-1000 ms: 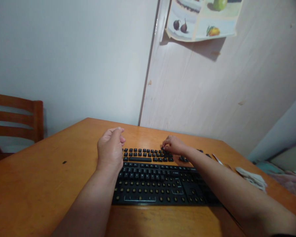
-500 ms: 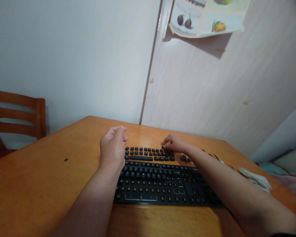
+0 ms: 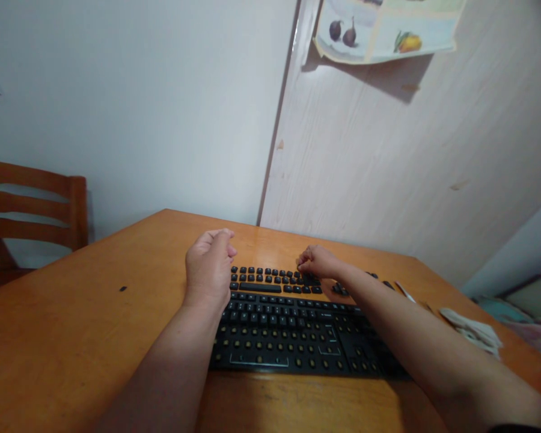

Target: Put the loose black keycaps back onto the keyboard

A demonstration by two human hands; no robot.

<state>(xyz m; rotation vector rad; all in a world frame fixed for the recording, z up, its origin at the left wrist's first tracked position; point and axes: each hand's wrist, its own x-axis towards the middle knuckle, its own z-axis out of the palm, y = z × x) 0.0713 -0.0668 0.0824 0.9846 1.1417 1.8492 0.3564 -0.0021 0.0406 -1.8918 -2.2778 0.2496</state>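
A black keyboard (image 3: 270,346) lies on the wooden table, its upper rows fitted with keycaps and its lower rows showing bare key stems. Behind it, loose black keycaps (image 3: 267,278) stand in rows, with a long spacebar (image 3: 260,288) at the front. My left hand (image 3: 210,264) is closed, held above the left end of these rows; whatever its fingers hold is hidden. At the right end of the rows, my right hand (image 3: 318,262) pinches a small dark keycap between thumb and fingers, low over the table.
One small black piece (image 3: 123,288) lies far left on the table (image 3: 72,337). Right of my right forearm are a thin white-tipped tool (image 3: 404,291) and a pale cloth or glove (image 3: 471,329). A wooden chair (image 3: 31,207) stands at left; walls rise behind the table.
The view shifts slightly, moving the scene a little to the right. Both hands keep nearly the same pose over the keycaps; my right fingers move only slightly at the row's end.
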